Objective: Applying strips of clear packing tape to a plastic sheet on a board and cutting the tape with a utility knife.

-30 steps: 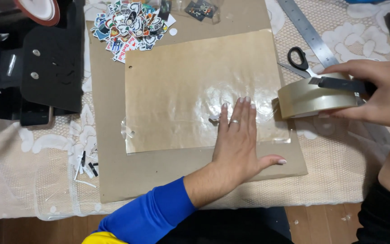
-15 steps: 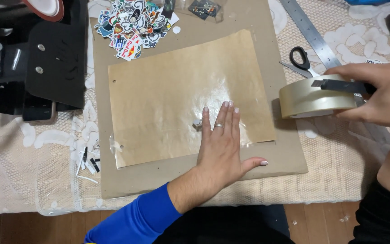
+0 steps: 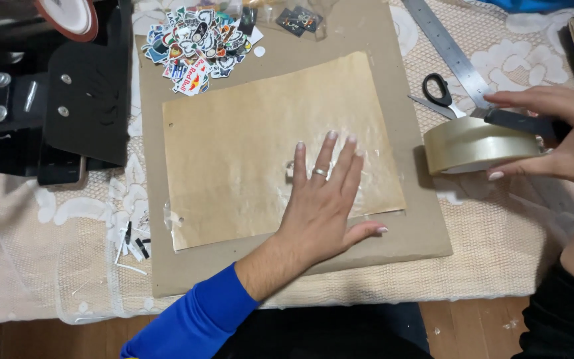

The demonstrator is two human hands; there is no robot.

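A person's left hand (image 3: 323, 199), fingers spread flat, presses a crinkled tan paper sheet (image 3: 260, 146) lying on a larger rectangle of brown cardboard (image 3: 426, 226) at the centre of a lace-covered table (image 3: 48, 266). At three o'clock, the right hand (image 3: 559, 136) grips a tape dispenser (image 3: 476, 143) loaded with a wide clear roll. Black-handled scissors (image 3: 438, 90) and a steel ruler (image 3: 450, 50) lie toward one o'clock; a heap of glossy colourful stickers (image 3: 197, 46) sits at eleven.

Open room on the left half of the brown paper sheet (image 3: 234, 153). Blocked along the cardboard's (image 3: 426, 233) top edge by the sticker pile (image 3: 197, 46), at its right edge by scissors (image 3: 441, 93) and ruler (image 3: 450, 50).
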